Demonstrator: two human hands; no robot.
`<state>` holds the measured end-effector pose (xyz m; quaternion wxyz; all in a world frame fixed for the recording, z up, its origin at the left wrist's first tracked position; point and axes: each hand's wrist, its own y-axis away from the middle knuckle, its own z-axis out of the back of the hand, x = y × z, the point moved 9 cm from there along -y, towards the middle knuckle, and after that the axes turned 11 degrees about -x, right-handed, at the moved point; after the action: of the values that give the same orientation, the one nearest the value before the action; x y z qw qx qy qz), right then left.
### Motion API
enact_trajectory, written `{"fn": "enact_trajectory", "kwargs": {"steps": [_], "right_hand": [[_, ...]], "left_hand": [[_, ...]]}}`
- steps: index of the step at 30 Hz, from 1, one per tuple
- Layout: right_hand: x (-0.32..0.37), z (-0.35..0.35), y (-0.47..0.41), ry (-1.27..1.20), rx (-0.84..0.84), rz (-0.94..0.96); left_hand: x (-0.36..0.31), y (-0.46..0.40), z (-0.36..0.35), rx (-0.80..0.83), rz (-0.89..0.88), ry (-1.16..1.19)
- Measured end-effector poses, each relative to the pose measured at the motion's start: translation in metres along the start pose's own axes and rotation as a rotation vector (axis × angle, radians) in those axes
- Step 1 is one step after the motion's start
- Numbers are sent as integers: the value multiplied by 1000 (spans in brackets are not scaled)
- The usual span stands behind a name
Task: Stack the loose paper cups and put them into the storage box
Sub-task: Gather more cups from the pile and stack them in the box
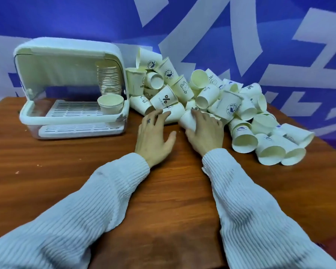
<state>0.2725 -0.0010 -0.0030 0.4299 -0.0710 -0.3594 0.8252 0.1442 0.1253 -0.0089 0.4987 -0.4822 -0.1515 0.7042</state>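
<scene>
White paper made up the cup (189, 120) in the right grip (205, 131); it lay on its side on the table (66, 171), base pointing toward ten o'clock, with the fingers curled over its top and the thumb underneath, so the cup sat at the eleven o'clock edge of that hand. Just beside it, at nine o'clock, the left grip (154, 138) was released: fingers straight and spread, tips touching another tipped cup (173, 114) at the hand's twelve o'clock, thumb held apart toward three o'clock. Both cups belonged to the near edge of the loose pile (211, 94), which spread from twelve o'clock round to three o'clock of the hands, cups lying at all angles, several printed with small dark logos. At ten o'clock of the hands stood the storage box (72, 117), its lid lifted open, touching the pile's left edge. Inside, against its right wall, rose a stack of nested cups (110, 80), and a short wide-mouthed cup (111, 102) sat upright in front of it on the slotted tray (74, 109). Ribbed pale sleeves (250, 200) covered both forearms.
</scene>
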Motion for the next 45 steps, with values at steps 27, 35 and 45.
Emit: {"fn": "enact_trajectory", "kwargs": {"steps": [27,35,45], "right_hand": [[-72,65,-48,-165,-221,-270],[-64,69,-48,-219,-209,-165],[-18,104,-47,-561,-471,-128]], "left_hand": [[-20,-4,-27,290,9,102],[-58,3,-75,421,79,189],[-17,-32,34,52,186,231]]}}
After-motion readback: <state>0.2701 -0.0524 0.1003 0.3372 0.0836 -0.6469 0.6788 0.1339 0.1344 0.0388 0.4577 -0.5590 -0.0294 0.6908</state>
